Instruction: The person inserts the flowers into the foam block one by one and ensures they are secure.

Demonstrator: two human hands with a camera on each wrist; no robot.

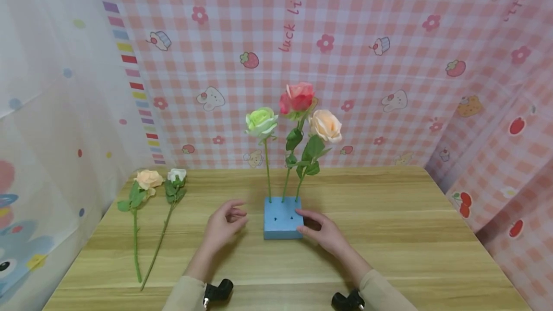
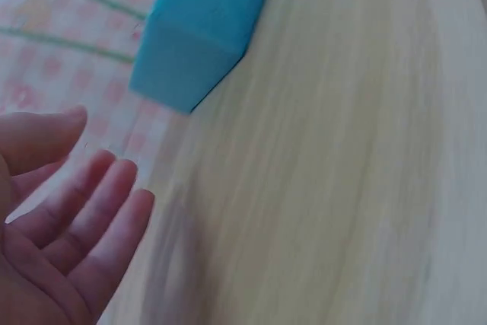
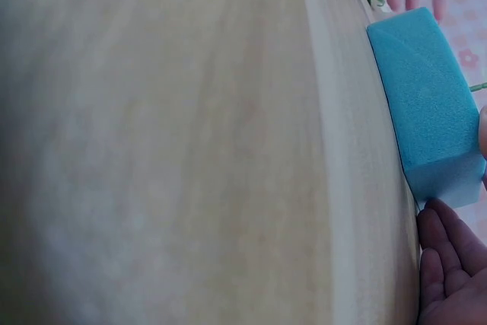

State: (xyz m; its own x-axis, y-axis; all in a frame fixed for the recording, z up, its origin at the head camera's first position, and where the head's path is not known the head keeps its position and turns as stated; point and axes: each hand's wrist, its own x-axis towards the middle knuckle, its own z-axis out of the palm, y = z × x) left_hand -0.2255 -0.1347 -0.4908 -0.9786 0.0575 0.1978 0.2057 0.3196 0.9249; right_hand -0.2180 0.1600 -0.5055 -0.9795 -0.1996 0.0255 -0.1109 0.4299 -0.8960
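Note:
A light blue foam block (image 1: 282, 234) stands on the table with three artificial roses upright along its back edge: a green-white rose (image 1: 261, 123), a pink-red rose (image 1: 298, 98) and a peach rose (image 1: 326, 125). Two small holes show in the top, nearer the front. My right hand (image 1: 321, 232) touches the block's right side with thumb and fingers; the right wrist view shows the fingers (image 3: 449, 249) against its end. To the left of the block, my left hand (image 1: 224, 222) hovers apart from it, fingers loosely bent and holding nothing.
Another peach rose (image 1: 149, 179) and a white rose (image 1: 176, 175) lie on the wooden table (image 1: 389, 234) at the left, stems toward the front. A pink checked cloth (image 1: 358, 71) hangs behind the table; more patterned cloth hangs at both sides.

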